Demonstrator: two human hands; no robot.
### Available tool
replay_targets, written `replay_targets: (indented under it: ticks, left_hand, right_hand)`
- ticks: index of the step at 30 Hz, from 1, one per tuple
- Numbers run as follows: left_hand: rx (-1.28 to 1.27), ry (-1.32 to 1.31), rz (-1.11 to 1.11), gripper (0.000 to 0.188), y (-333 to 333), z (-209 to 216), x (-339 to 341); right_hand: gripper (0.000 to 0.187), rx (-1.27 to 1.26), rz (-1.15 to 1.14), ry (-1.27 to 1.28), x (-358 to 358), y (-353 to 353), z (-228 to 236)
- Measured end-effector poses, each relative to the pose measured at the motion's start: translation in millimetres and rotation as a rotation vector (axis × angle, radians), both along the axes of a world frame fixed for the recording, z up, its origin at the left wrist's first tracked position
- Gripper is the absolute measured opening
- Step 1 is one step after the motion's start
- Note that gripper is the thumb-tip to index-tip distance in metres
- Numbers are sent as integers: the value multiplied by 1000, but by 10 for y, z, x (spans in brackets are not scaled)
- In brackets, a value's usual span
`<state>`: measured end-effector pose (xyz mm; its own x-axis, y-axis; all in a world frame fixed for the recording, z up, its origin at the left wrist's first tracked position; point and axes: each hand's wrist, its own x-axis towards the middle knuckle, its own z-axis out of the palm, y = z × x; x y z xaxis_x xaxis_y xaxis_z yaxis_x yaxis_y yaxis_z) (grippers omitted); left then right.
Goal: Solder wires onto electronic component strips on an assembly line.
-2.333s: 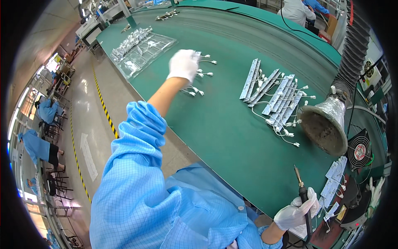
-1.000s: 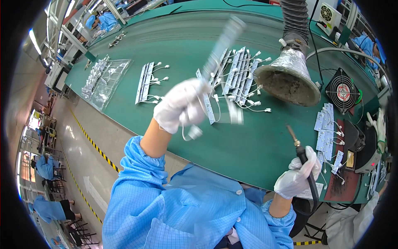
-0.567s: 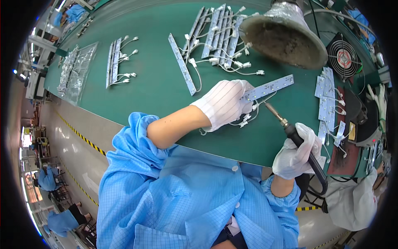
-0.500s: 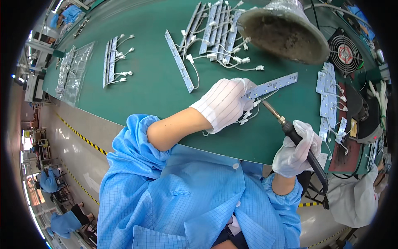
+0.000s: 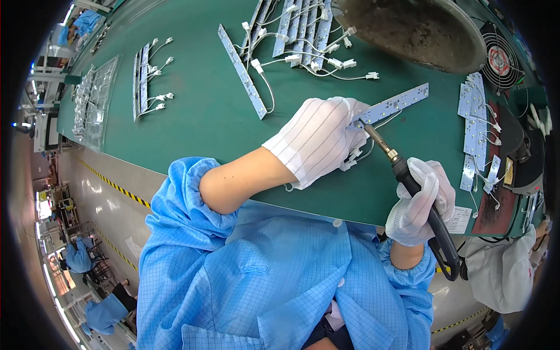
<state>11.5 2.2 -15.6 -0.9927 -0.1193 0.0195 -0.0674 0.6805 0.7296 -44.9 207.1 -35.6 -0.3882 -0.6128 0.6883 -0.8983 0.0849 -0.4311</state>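
The left hand (image 5: 318,140), in a white striped glove, lies just right of the frame's centre with its fingers curled down over the near end of a narrow LED strip board (image 5: 392,105), pinning it to the green table mat (image 5: 198,116). The board runs from under the fingers up and to the right, its far end lying free on the mat. How the fingertips grip the board is hidden by the back of the glove; thin white wires (image 5: 356,158) with small connectors poke out from beneath the hand on its right side.

The right hand (image 5: 419,201), also gloved in white, sits at lower right, closed in a fist around the black handle of a soldering iron (image 5: 408,181). The iron slants up and to the left, and its metal tip meets the board right at the edge of the left hand's fingers. The lower end of the handle and its cord run off past the wrist toward the table edge.

Further out, a single strip board (image 5: 242,71) lies diagonally in the upper middle, and a bundle of wired strip boards (image 5: 303,35) fans out beyond it, cut off by the top edge. A second small group of boards (image 5: 146,81) lies at upper left, beside clear plastic trays (image 5: 93,99). A large grey extraction hood (image 5: 420,29) fills the upper right, with a small fan (image 5: 501,58) beside it. More bare boards (image 5: 478,122) are stacked at the right edge, where the lens bends them and detail is hard to make out.
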Motion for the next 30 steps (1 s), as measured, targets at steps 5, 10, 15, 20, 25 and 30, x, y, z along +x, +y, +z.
replay_targets:
  ticks: [5, 10, 15, 20, 25, 30]
  left_hand:
    - [-19, 97, -24, 25, 1, -33, 2]
    - [-51, 140, -11, 24, 6, -108, 17]
    - [-74, 95, -10, 25, 5, -91, 17]
    - [13, 4, 23, 26, -6, -40, -23]
    - [61, 19, 8, 29, -32, -53, -9]
    - [58, 17, -6, 29, -36, -21, -14]
  right_hand:
    - [22, -39, -23, -47, 5, -15, -37]
    - [23, -139, -22, -166, 27, -53, -60]
    - [23, -118, 11, -187, 2, -42, -55]
    - [25, -228, 5, -198, -1, 9, -172]
    - [24, -142, 20, -180, -6, 55, -133]
    - [23, -44, -18, -52, -5, 39, -111]
